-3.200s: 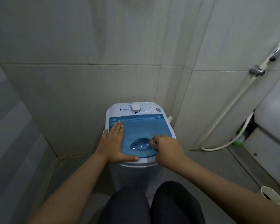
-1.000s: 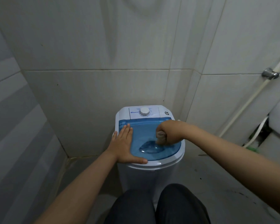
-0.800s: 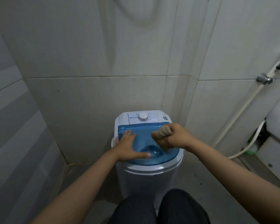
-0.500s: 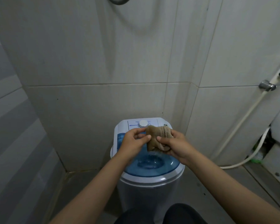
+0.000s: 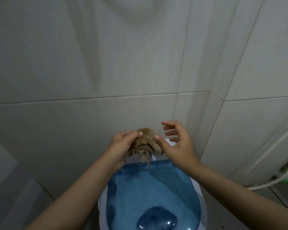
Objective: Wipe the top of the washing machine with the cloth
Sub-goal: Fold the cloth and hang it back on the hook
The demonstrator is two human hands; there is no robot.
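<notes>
I've lifted the cloth (image 5: 145, 141) clear of the washing machine (image 5: 152, 196). A second ago my right hand (image 5: 176, 146) had it balled in a fist and pressed to the blue lid (image 5: 152, 188), while my left hand (image 5: 123, 146) lay flat on the lid's left side to steady it. Now both hands are up in the air over the far edge of the machine, in front of the tiled wall (image 5: 90, 72), and nothing touches the lid.

The cloth is bunched between the two hands. My left hand is curled around its left side and holds it, frayed threads hanging from the bottom towards the lid. My right hand is spread wide: only the thumb rests against the cloth's right side, and the fingers (image 5: 169, 124) fan out away from it, gripping nothing.

I read this as a pause in the wiping to refold or turn the cloth, or to pass it to the left hand. The lid shows no obvious dirt from here, though the view is soft, so I can't judge how much remains. The white panel at the far end is mostly hidden behind my hands; it may be the part left to wipe.
</notes>
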